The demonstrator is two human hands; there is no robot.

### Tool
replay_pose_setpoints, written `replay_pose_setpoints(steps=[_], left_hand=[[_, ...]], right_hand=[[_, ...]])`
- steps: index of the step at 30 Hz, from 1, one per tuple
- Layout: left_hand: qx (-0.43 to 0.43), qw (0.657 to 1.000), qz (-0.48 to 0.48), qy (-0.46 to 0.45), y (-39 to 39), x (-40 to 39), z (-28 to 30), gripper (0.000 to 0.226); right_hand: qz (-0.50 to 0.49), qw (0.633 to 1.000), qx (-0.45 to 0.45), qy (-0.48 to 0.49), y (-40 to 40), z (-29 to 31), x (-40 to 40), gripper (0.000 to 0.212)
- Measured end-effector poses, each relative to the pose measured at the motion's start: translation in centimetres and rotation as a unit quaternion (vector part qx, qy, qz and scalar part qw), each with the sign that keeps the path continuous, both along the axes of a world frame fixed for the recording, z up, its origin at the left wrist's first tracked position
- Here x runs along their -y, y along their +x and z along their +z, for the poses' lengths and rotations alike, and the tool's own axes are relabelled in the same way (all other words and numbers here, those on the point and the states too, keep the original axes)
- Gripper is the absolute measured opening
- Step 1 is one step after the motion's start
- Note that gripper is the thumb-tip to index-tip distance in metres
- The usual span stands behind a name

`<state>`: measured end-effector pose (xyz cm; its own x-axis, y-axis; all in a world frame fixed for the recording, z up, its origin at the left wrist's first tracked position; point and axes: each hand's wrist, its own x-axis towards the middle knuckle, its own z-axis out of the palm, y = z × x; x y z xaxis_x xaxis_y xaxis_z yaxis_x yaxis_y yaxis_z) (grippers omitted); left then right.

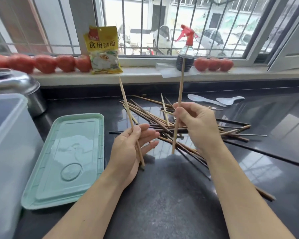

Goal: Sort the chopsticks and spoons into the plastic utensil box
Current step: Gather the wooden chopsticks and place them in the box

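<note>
My left hand [131, 149] holds a light wooden chopstick [126, 104] that points up and away, its lower end lying across my palm. A second light chopstick [179, 90] stands nearly upright, pinched between the thumb and fingers of my right hand [198, 125]. Behind and under both hands lies a loose pile of several brown, light and black chopsticks [155, 118] on the dark counter. Two white plastic spoons [205, 100] [230, 100] lie beyond the pile at the right. The pale green utensil box lid [71, 157] lies flat at my left.
A translucent plastic box [9, 152] stands at the near left, a steel pot [16, 85] behind it. The windowsill holds tomatoes [45, 63], a yellow packet [103, 50] and a red-topped spray bottle [186, 49].
</note>
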<state>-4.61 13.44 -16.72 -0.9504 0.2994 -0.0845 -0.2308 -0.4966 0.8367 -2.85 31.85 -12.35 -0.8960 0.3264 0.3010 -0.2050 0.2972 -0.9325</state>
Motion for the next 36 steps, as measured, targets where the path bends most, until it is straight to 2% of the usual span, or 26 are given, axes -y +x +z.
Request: replay_pose_setpoints(steps=[3, 7, 9, 11, 13, 15, 17, 20, 23, 26, 28, 30, 33, 36], left_hand=[[0.001, 0.996, -0.092, 0.002, 0.4, -0.1, 0.0, 0.035], [-0.032, 0.984, -0.176, -0.015, 0.7, 0.1, 0.2, 0.036], [-0.046, 0.984, -0.172, -0.006, 0.7, 0.0, 0.1, 0.033], [-0.064, 0.991, -0.119, -0.020, 0.6, -0.2, -0.1, 0.030], [-0.128, 0.989, -0.023, -0.071, 0.5, -0.1, -0.1, 0.027], [-0.223, 0.961, 0.073, -0.148, 0.4, 0.0, -0.2, 0.024], [-0.269, 0.929, 0.138, -0.215, 0.4, 0.1, -0.4, 0.022], [-0.235, 0.915, 0.205, -0.256, -0.2, 0.2, -0.9, 0.022], [-0.190, 0.922, 0.241, -0.235, -0.6, 0.3, -0.8, 0.021], [-0.133, 0.943, 0.253, -0.173, -0.8, 0.4, -0.7, 0.022], [-0.090, 0.954, 0.253, -0.136, -1.0, 0.6, -0.5, 0.023], [-0.061, 0.958, 0.251, -0.123, -1.0, 0.7, -0.2, 0.024], [-0.037, 0.960, 0.249, -0.121, -0.9, 0.6, 0.1, 0.025], [-0.049, 0.953, 0.263, -0.139, -1.0, 0.5, 0.0, 0.024]], right_hand=[[0.058, 0.996, 0.015, -0.067, 0.2, 0.1, 1.8, 0.010], [0.075, 0.994, 0.061, -0.044, 0.2, -0.9, 4.5, 0.005], [0.089, 0.993, 0.079, -0.022, 0.0, -1.4, 5.2, 0.008], [0.084, 0.994, 0.066, 0.020, -0.2, -1.6, 5.1, 0.016], [0.022, 0.998, 0.034, 0.054, -0.3, -1.5, 4.4, 0.025], [-0.063, 0.997, 0.011, 0.047, -0.2, -1.4, 3.4, 0.028], [-0.138, 0.987, 0.010, 0.082, -0.4, -1.6, 2.3, 0.023], [-0.172, 0.957, 0.045, 0.228, -0.9, -2.3, 1.1, 0.014], [-0.081, 0.930, 0.099, 0.345, -0.9, -2.7, 3.0, 0.017], [-0.042, 0.846, 0.167, 0.505, -1.1, -2.9, 6.5, 0.029], [-0.052, 0.811, 0.193, 0.551, -1.4, -2.8, 7.6, 0.031], [-0.050, 0.809, 0.206, 0.549, -1.4, -2.4, 7.3, 0.027], [-0.042, 0.843, 0.245, 0.477, -0.8, -1.5, 6.6, 0.020], [-0.011, 0.872, 0.256, 0.416, -0.7, -0.8, 6.5, 0.019]])
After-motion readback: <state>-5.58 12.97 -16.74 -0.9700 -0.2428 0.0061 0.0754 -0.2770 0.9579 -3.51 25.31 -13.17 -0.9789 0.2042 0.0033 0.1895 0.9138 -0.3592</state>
